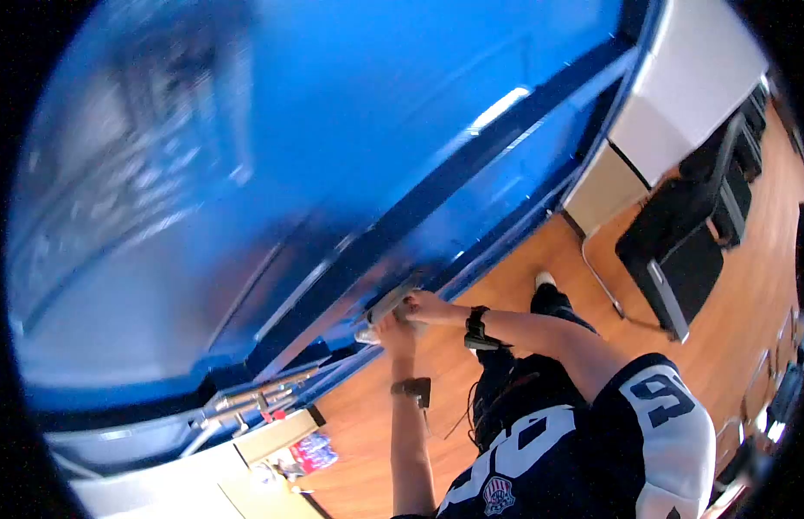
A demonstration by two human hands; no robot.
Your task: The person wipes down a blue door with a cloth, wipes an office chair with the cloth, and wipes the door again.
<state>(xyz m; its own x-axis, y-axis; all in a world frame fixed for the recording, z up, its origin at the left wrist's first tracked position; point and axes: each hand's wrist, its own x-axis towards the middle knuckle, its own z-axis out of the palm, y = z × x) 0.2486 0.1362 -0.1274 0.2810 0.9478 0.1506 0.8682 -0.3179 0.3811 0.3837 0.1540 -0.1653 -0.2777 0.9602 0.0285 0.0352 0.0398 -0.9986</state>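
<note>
Both of my hands meet low against a large glossy blue panel (pixel 333 112), at its lower dark frame. My left hand (pixel 395 333), on the left, has its fingers closed around a greyish object (pixel 390 304) that is too blurred to name. Right beside it, my right hand (pixel 426 307) has its fingers bent against the same object. Each wrist wears a black band. A small whitish item (pixel 366 336) shows just left of my left hand.
Black chairs (pixel 679 251) stand on the wooden floor (pixel 523 268) at the right, beside a white-topped table (pixel 687 78). At the lower left, a metal rack (pixel 255 400) and a colourful packet (pixel 315 452) are near a white surface (pixel 160 484).
</note>
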